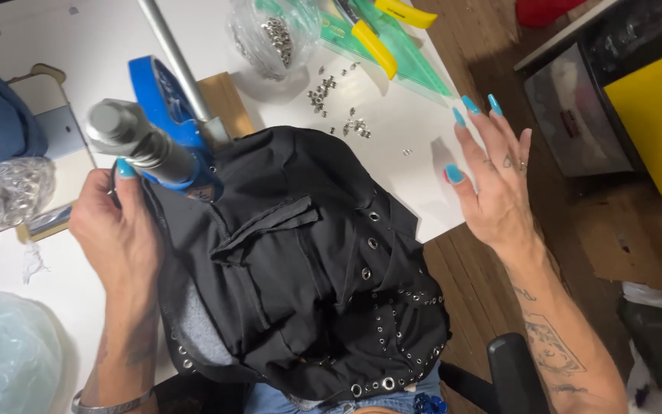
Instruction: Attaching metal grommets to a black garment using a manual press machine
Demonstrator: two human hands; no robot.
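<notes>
A black garment [300,268] studded with silver eyelets lies across my lap and the white table's edge. My left hand [116,230] grips its upper left edge, right under a blue eyelet press [166,107] with a metal head [120,130] and a grey lever [174,61]. My right hand [496,180] hovers open in the air beyond the garment's right side, fingers spread, touching nothing. Loose silver eyelets [335,103] lie scattered on the table past the garment.
A clear bag of eyelets [273,34] and green-and-yellow rulers [381,38] lie at the far table edge. More plastic bags [5,192] sit left. Black and yellow bins [645,100] stand on the wooden floor right. A chair armrest [515,372] is near my right forearm.
</notes>
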